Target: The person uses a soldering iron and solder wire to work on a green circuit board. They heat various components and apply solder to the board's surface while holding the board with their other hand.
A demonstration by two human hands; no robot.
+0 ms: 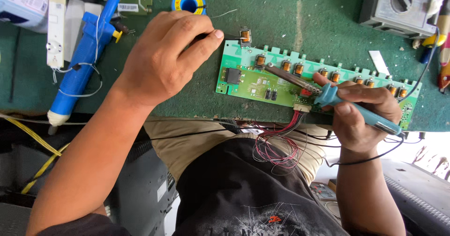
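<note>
counter (197, 100): green mat surface filling the upper half of the frame; front edge runs across mid-frame
circuit board (253, 84): long light-green board, centre to right, lying flat near the counter's front edge; row of copper coils along its far edge
desoldering pump (79, 62): blue, upper left, lying aslant
left hand (161, 58): upper centre, fingers pinched together on a thin solder wire (224, 14) just left of the board's corner
right hand (363, 116): right of centre, closed around the soldering iron (328, 93); blue handle, metal tip laid over the board
solder spool (189, 1): top centre; yellow and blue
</note>
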